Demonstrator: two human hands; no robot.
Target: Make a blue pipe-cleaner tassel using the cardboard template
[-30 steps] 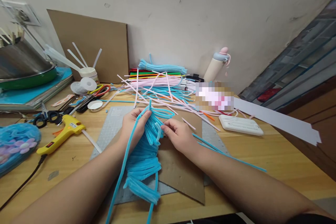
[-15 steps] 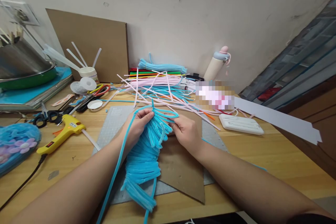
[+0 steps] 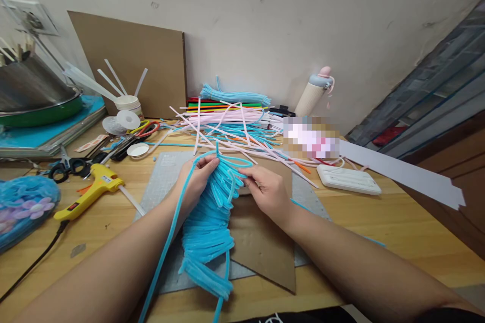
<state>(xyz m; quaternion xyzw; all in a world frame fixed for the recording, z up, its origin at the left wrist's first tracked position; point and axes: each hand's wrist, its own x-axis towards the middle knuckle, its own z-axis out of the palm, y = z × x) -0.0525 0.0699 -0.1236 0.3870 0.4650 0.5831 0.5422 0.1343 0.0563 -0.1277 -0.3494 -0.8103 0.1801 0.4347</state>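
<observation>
Between my hands hangs a strip of blue pipe cleaners (image 3: 207,234) bent into many close-set loops. My left hand (image 3: 197,176) pinches its top end, where a short tip sticks up. From there a long blue pipe-cleaner strand runs down over my left forearm. My right hand (image 3: 265,186) is closed, thumb against fingers, at the outer ends of the upper loops on the right side. Beneath the strip lie a piece of brown cardboard (image 3: 265,242) and a grey cutting mat (image 3: 159,174).
Pink, blue and other pipe cleaners (image 3: 227,116) are heaped at the back. At left lie a yellow glue gun (image 3: 91,192), black scissors (image 3: 68,165) and a paper cup (image 3: 128,103) of glue sticks. A bottle (image 3: 310,93) and white power strip (image 3: 348,179) are at right.
My right hand has shifted slightly left and down along the top loop, which looks flatter. The lower end of the strip has swung a little to the right.
</observation>
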